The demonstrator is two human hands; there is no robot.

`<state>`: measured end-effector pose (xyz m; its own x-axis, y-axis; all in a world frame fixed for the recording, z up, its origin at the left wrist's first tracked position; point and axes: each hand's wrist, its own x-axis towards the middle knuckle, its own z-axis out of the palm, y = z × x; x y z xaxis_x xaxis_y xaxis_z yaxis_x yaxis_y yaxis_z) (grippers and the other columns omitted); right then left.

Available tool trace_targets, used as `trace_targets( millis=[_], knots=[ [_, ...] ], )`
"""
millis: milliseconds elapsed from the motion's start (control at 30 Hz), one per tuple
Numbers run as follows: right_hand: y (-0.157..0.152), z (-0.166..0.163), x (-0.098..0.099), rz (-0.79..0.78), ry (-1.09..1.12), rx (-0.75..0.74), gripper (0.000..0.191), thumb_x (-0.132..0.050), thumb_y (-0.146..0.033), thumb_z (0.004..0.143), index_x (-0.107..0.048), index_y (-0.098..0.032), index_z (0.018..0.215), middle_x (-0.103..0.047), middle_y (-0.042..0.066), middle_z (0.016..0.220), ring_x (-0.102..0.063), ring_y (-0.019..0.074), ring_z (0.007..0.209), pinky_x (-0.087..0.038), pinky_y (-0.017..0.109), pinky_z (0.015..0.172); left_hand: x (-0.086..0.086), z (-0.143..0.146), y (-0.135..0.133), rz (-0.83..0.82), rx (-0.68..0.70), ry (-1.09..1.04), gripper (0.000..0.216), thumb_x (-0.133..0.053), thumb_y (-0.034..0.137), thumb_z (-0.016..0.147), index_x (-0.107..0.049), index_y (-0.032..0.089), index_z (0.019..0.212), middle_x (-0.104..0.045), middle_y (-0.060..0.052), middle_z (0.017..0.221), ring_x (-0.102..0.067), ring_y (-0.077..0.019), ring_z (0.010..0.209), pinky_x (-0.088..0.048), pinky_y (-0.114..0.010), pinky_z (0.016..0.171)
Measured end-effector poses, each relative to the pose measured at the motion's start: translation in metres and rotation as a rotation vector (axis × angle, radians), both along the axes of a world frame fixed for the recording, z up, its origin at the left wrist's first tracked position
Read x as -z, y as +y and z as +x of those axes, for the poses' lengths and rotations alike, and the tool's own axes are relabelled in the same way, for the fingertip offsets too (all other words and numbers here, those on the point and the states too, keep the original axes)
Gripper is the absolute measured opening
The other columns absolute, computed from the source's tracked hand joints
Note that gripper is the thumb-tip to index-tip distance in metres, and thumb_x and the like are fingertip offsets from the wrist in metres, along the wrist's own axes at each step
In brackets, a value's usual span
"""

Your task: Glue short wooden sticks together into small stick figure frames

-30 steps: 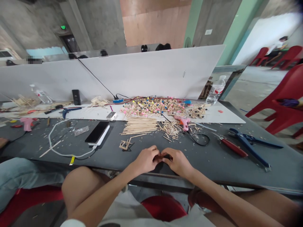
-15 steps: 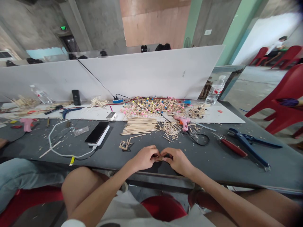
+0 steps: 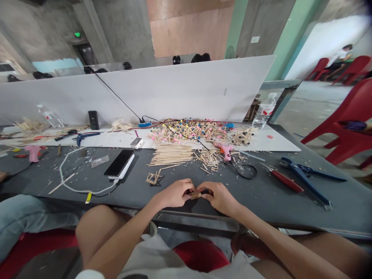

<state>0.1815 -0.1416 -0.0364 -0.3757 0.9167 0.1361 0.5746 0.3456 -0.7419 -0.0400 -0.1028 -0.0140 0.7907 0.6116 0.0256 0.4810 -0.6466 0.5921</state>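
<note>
Near the table's front edge, a few short wooden sticks (image 3: pixel 195 195) lie side by side between my two hands. My left hand (image 3: pixel 180 193) pinches their left end, and my right hand (image 3: pixel 216 195) pinches the right end with thumb and fingers. Whether the sticks are joined to each other I cannot tell. Just beyond my left hand sits a small frame made of sticks (image 3: pixel 153 177). A row of long wooden sticks (image 3: pixel 173 155) and a heap of short cut sticks (image 3: pixel 209 159) lie farther back.
A pink glue gun (image 3: pixel 226 150) with a black cord rests behind my right hand. Red-handled pliers (image 3: pixel 286 181) and a blue cutter (image 3: pixel 305 178) lie to the right. On the left are a phone (image 3: pixel 119 162) and a white cable (image 3: pixel 61 170). Stick pieces with coloured tips (image 3: pixel 188 130) cover the white board.
The sticks between my hands have tilted slightly, so more of their flat side shows. Both hands stay in nearly the same place.
</note>
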Motion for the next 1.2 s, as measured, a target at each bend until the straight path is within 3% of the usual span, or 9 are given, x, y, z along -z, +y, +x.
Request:
trace_targets(
  millis=[667,1200],
  knots=[
    [-0.002,0.0,0.002,0.006,-0.005,0.008,0.028,-0.058,-0.01,0.078,-0.07,-0.023,0.099,-0.075,0.002,0.098,-0.066,0.0176,0.081,-0.047,0.027,0.075,0.002,-0.002,0.003,-0.039,0.024,-0.017,0.025,-0.064,0.011,0.08,-0.067,0.018,0.104,-0.06,-0.005,0.099,-0.059,-0.0147,0.08,-0.045,-0.023,0.073],
    [-0.003,-0.001,0.001,0.009,-0.025,0.014,0.026,-0.058,-0.01,0.079,-0.07,-0.022,0.099,-0.074,0.002,0.098,-0.063,0.0165,0.075,-0.045,0.026,0.071,-0.001,0.004,-0.01,0.067,-0.046,0.02,0.017,-0.06,0.011,0.078,-0.062,0.017,0.093,-0.059,-0.004,0.095,-0.057,-0.0136,0.073,-0.043,-0.023,0.064]
  ],
)
